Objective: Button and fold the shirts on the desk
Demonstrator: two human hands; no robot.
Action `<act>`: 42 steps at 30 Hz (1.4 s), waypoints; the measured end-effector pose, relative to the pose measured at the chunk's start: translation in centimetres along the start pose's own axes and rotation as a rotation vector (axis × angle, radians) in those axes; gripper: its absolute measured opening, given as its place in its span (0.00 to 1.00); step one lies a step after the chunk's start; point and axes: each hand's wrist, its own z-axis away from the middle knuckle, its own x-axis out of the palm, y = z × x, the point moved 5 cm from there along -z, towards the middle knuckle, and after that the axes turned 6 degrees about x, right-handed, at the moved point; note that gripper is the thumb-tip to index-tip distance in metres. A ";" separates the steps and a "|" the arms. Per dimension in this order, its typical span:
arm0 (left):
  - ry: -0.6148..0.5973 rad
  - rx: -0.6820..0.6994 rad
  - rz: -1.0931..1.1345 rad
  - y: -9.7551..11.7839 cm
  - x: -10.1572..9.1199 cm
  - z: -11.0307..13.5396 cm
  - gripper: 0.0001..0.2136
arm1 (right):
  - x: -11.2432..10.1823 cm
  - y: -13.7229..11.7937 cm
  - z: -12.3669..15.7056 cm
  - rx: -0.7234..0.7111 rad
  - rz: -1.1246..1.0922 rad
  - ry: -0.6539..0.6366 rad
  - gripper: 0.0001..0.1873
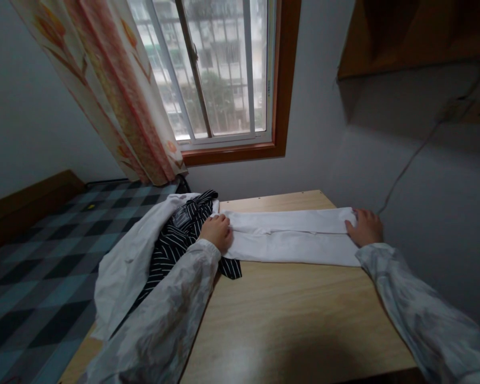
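A white garment (292, 237) lies folded into a long, flat strip on the wooden table, with a seam or fold line running along its length. At its left end my left hand (217, 232) is closed on the cloth, fingers bent and pressed together. My right hand (367, 228) grips the right end, thumb on top and fingers over the far edge. Just left of my left hand is a heap of black cloth with white stripes (176, 240). Another stretch of white cloth (132, 261) hangs over the table's left side. Whether the white pieces are joined is hidden.
The light wooden table (296, 314) stands against the wall below a window (220, 69). A bed with a checked cover (36, 277) adjoins it on the left, with a patterned curtain (116, 90) above. A wooden shelf (408, 48) and a cable (408, 162) are at the right.
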 end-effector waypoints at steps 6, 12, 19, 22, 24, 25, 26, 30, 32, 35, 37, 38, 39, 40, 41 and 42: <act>-0.042 0.176 0.041 3.2 1.4 -3.7 0.18 | -1.2 -14.1 3.6 -0.445 -0.221 -0.165 0.18; -0.156 0.177 0.135 3.3 2.9 -5.6 0.04 | 1.1 -25.5 8.3 -0.568 -0.345 -0.399 0.18; -0.112 0.109 0.087 3.3 3.5 -5.1 0.10 | 2.2 -29.4 8.6 -0.650 -0.165 -0.346 0.05; -0.168 0.096 0.081 3.5 3.9 -4.8 0.11 | 2.6 -29.1 8.8 -0.681 -0.149 -0.330 0.07; -0.202 0.093 0.081 3.3 3.8 -4.8 0.11 | 2.9 -28.6 9.0 -0.668 -0.187 -0.362 0.08; -0.216 0.088 0.079 3.0 3.7 -4.7 0.11 | 3.0 -28.3 9.1 -0.660 -0.210 -0.377 0.09; -0.232 0.078 0.074 2.7 3.5 -4.7 0.11 | 3.0 -28.0 9.2 -0.655 -0.232 -0.389 0.09; -0.317 -0.010 0.033 0.3 2.7 -4.3 0.11 | 2.2 -27.0 9.1 -0.666 -0.287 -0.400 0.07; -0.356 -0.047 0.012 -0.9 2.1 -4.2 0.11 | 1.5 -26.7 8.9 -0.662 -0.309 -0.378 0.06; -0.368 -0.067 -0.012 -1.6 1.1 -4.7 0.11 | 0.8 -26.6 8.2 -0.623 -0.361 -0.339 0.07; -0.268 -0.054 -0.010 -0.9 0.3 -5.6 0.12 | 0.8 -27.1 7.8 -0.592 -0.409 -0.330 0.09; -0.192 -0.027 0.009 -0.2 0.2 -6.0 0.13 | 1.1 -27.4 7.7 -0.580 -0.429 -0.333 0.11; -0.110 0.015 0.043 0.8 0.2 -6.4 0.15 | 1.5 -27.9 7.8 -0.576 -0.440 -0.342 0.13; -0.056 0.074 0.092 2.0 0.6 -6.5 0.17 | 2.0 -28.3 8.0 -0.583 -0.438 -0.362 0.16; -0.033 0.137 0.147 3.1 1.3 -6.5 0.18 | 2.7 -28.7 8.3 -0.598 -0.422 -0.393 0.20; -0.047 0.185 0.193 4.2 2.4 -6.4 0.20 | 3.4 -29.1 8.7 -0.617 -0.392 -0.431 0.24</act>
